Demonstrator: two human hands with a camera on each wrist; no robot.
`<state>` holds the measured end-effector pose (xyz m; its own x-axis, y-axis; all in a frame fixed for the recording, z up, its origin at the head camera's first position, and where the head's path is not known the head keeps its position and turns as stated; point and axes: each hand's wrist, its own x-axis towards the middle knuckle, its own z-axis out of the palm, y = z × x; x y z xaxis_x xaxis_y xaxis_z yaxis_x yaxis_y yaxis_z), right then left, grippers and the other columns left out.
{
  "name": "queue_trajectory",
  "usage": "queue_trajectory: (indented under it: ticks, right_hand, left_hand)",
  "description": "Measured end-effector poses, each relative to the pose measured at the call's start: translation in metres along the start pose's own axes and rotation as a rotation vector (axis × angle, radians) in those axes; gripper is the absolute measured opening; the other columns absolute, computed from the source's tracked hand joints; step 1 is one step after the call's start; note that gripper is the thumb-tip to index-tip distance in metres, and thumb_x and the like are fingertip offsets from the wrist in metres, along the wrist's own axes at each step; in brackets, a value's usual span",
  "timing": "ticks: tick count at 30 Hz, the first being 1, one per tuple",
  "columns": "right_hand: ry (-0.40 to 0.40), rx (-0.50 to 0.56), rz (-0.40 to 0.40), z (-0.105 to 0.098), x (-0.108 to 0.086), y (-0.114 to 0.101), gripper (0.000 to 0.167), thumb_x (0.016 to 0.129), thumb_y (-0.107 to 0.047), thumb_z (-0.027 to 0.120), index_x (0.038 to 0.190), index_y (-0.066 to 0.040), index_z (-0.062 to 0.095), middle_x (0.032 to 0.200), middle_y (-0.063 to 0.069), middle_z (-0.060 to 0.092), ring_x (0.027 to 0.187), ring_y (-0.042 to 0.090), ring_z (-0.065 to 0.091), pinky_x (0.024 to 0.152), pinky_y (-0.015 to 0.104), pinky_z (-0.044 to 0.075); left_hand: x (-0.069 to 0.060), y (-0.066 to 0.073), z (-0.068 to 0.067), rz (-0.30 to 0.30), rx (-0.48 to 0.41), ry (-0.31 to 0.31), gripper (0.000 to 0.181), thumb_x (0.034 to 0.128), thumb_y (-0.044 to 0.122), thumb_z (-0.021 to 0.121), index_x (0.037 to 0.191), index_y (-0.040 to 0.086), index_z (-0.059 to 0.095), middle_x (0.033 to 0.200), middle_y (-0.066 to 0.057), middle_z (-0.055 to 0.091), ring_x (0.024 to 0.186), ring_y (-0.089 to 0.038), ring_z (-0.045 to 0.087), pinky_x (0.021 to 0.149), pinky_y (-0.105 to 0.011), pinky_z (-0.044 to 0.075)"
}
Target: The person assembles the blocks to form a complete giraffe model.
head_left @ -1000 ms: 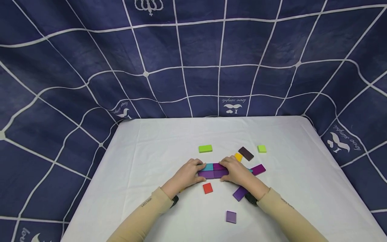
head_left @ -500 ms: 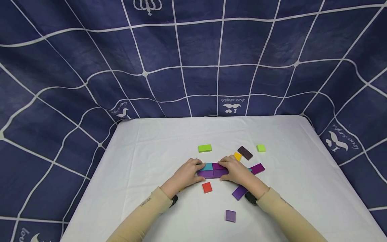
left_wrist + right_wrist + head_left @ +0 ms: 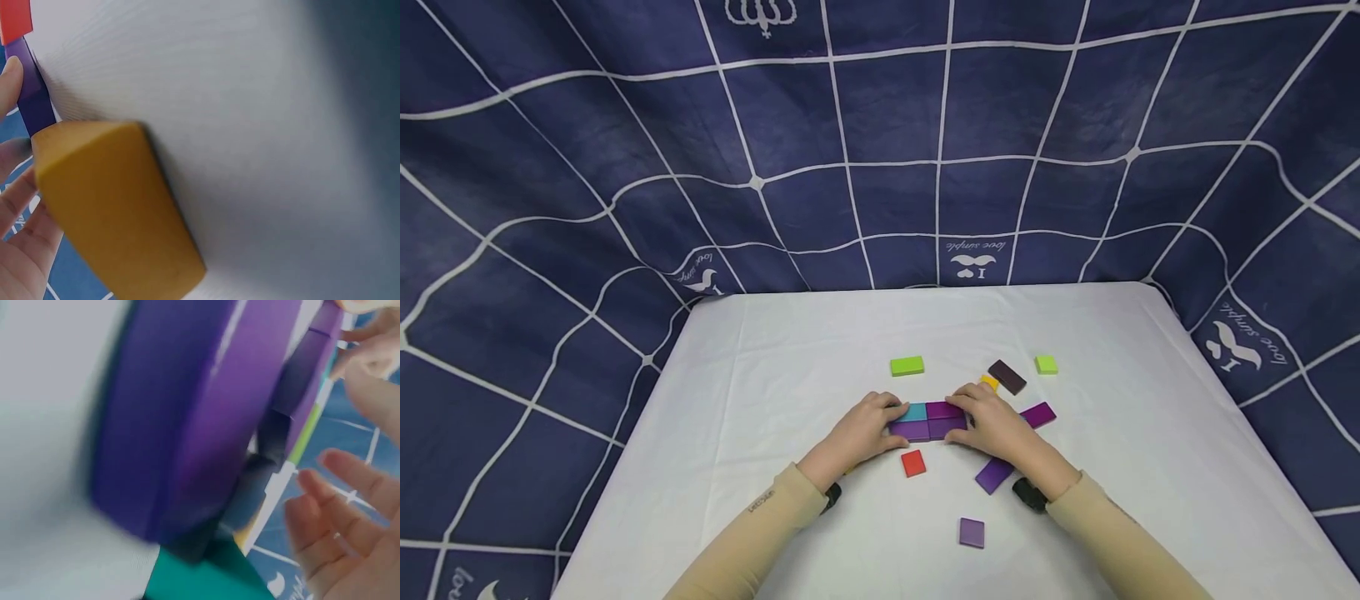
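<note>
Two rows of flat blocks lie together: a teal block (image 3: 915, 412) and a magenta block (image 3: 942, 409) behind, two purple blocks (image 3: 910, 430) in front. My left hand (image 3: 856, 432) grips the left end, its thumb at the front edge and fingers at the back. At the right end is my right hand (image 3: 998, 427), thumb and fingers spread around the corner; in the right wrist view its fingers (image 3: 350, 519) stand apart from the blocks. In the left wrist view the left thumb touches a purple block (image 3: 35, 94), with an orange-yellow block (image 3: 119, 206) large in front.
In front lie a red square (image 3: 913, 463), a purple bar (image 3: 994, 475) and a lilac square (image 3: 972, 532). Behind are green blocks (image 3: 907, 366), a dark brown bar (image 3: 1007, 377) and a yellow piece (image 3: 989, 382). A magenta bar (image 3: 1039, 414) lies beyond my right hand.
My right hand has shifted slightly to the right and its fingers sit farther off the blocks' right end. The left hand keeps its grip in nearly the same place.
</note>
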<state>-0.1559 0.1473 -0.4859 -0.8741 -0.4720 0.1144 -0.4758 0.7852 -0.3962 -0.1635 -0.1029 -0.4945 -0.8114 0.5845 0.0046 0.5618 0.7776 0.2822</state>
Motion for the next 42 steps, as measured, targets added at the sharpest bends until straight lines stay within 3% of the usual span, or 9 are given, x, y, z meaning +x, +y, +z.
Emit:
queue_trajectory:
  ticks: [5,9,12,18,25,33,42]
  right_hand:
    - [0.037,-0.019,0.18,-0.009,-0.028,-0.003,0.041,0.076,-0.032,0.085,0.1,-0.004,0.069,0.093,0.003,0.058,0.084,0.017,0.051,0.075,0.035,0.051]
    - [0.067,-0.049,0.252,-0.009,-0.054,-0.009,0.041,0.074,-0.032,0.086,0.095,-0.003,0.065,0.088,0.004,0.055,0.08,0.017,0.048,0.07,0.033,0.05]
    - [0.088,-0.065,0.292,-0.006,-0.07,-0.014,0.048,0.072,-0.036,0.087,0.096,-0.001,0.064,0.091,0.008,0.057,0.083,0.019,0.051,0.071,0.035,0.054]
    - [0.032,-0.078,0.38,0.003,-0.087,-0.022,0.074,0.067,-0.045,0.088,0.108,0.011,0.061,0.098,0.018,0.058,0.086,0.027,0.055,0.072,0.043,0.058]
    - [0.035,-0.095,0.362,0.011,-0.09,-0.026,0.072,0.066,-0.035,0.09,0.108,0.014,0.058,0.094,0.017,0.053,0.085,0.027,0.051,0.071,0.042,0.055]
    - [-0.052,-0.045,0.297,0.008,-0.084,-0.044,0.068,0.065,-0.031,0.09,0.114,0.007,0.063,0.101,0.011,0.058,0.095,0.023,0.056,0.088,0.041,0.055]
    - [0.029,-0.08,0.129,0.016,-0.066,-0.037,0.058,0.066,-0.015,0.09,0.116,-0.001,0.065,0.111,0.006,0.062,0.1,0.019,0.056,0.09,0.035,0.055]
  left_hand:
    - [-0.001,0.0,0.001,0.011,-0.006,0.014,0.064,0.0848,0.043,0.075,0.136,0.007,0.06,0.127,-0.008,0.062,0.109,-0.021,0.057,0.098,-0.031,0.051]
    - [-0.001,0.0,0.001,0.015,-0.008,0.018,0.064,0.0845,0.043,0.075,0.135,0.006,0.06,0.126,-0.008,0.062,0.108,-0.021,0.057,0.098,-0.031,0.051]
    - [0.0,0.0,0.002,0.016,-0.009,0.017,0.064,0.0844,0.042,0.076,0.135,0.006,0.06,0.126,-0.008,0.062,0.108,-0.021,0.057,0.098,-0.031,0.051]
    - [0.0,0.0,0.002,0.001,-0.015,0.007,0.065,0.0847,0.043,0.075,0.136,0.007,0.059,0.126,-0.008,0.062,0.108,-0.021,0.057,0.098,-0.031,0.051]
    - [0.0,-0.001,0.002,-0.003,-0.023,0.013,0.065,0.0846,0.043,0.075,0.136,0.007,0.059,0.127,-0.007,0.062,0.109,-0.021,0.057,0.098,-0.031,0.051]
    - [0.0,-0.001,0.003,-0.006,-0.028,0.008,0.065,0.0848,0.043,0.075,0.137,0.007,0.059,0.126,-0.007,0.062,0.11,-0.021,0.057,0.099,-0.031,0.051]
    - [0.0,-0.001,0.003,0.004,-0.025,0.016,0.064,0.0844,0.042,0.076,0.136,0.007,0.06,0.126,-0.008,0.063,0.109,-0.022,0.058,0.098,-0.031,0.052]
